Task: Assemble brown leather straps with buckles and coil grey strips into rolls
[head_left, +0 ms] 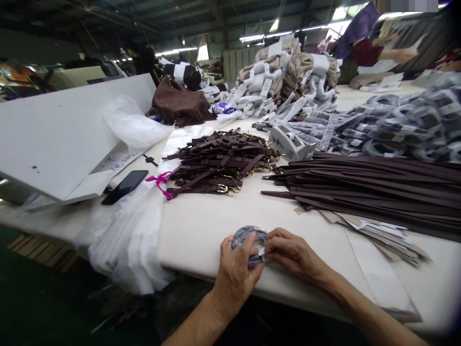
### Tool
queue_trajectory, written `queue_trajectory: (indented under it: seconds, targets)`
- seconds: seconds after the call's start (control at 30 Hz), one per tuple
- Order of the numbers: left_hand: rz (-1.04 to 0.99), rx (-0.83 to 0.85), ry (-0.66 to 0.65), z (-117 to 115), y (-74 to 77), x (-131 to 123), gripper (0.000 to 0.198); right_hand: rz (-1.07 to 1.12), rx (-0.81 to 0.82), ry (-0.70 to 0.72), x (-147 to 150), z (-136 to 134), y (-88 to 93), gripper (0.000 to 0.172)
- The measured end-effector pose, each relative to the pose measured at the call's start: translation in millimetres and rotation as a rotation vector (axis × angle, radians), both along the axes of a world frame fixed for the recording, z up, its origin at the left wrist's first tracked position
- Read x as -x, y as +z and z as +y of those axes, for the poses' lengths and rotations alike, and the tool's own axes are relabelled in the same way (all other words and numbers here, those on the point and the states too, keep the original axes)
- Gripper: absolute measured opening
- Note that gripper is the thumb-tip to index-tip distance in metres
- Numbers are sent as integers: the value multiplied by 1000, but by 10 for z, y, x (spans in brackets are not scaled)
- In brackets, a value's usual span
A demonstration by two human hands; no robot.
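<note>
Near the front edge of the table, my left hand is closed around a coiled strap in clear plastic wrap. My right hand pinches at the coil's right side, where a small pale piece shows between the hands; the fingertips partly hide it. Beyond the coil lies a heap of short dark brown straps with gold buckles. Long flat dark brown straps are stacked to the right, and a grey tape dispenser stands between the two piles.
White plastic bags tied with a pink ribbon hang over the front edge at left. A black phone lies beside a large white board. Wrapped coils are heaped at right. A co-worker stands behind, at upper right.
</note>
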State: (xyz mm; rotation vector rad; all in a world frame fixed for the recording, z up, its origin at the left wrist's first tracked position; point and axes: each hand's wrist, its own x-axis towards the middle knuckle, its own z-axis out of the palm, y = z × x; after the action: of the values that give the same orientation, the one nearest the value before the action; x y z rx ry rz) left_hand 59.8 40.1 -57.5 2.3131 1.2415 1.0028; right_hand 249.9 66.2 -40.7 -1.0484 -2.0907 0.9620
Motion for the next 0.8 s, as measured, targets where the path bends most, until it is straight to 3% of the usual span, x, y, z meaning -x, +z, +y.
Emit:
queue_trajectory:
  seconds: [0.33, 0.8]
  targets:
    - [-50, 191, 99, 33, 105, -75, 37, -1, 15, 39, 2, 110, -50, 4]
    - [-52, 224, 51, 78, 155, -49, 19, 20, -12, 22, 30, 99, -47, 10]
